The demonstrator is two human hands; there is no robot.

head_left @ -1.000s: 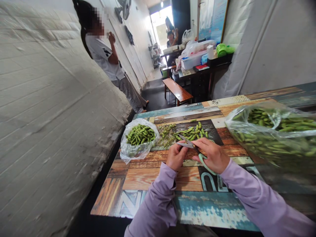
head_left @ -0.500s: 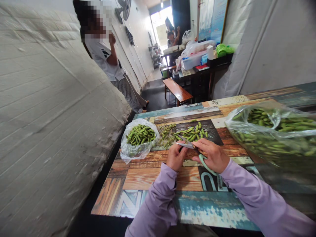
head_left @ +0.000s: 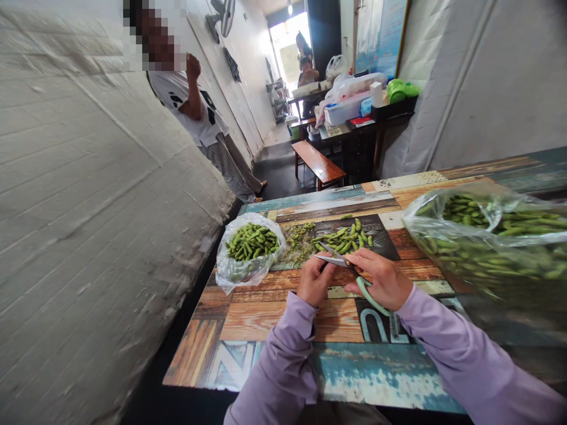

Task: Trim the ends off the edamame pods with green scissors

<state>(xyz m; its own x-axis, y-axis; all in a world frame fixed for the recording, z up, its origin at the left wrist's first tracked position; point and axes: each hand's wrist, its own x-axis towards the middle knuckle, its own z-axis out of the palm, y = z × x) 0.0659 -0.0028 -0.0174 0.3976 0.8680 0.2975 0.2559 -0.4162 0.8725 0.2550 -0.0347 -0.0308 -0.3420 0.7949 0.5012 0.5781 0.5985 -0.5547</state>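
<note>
Right hand (head_left: 384, 278) grips scissors (head_left: 349, 265), long axis slanting, blades (head_left: 333, 260) toward the smaller edamame bag (head_left: 243, 273); left hand (head_left: 315, 281) beside blades, grip unclear.

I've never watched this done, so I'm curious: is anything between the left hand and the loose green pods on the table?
Yes: the scissors, held in the right hand. In this view, their parted blades lie between the left hand and the loose green pods. I see nothing else in between.

The hands (head_left: 384, 278) partly hide the scissors (head_left: 336, 260); the right edge crops 1 bag (head_left: 527, 238).
</note>
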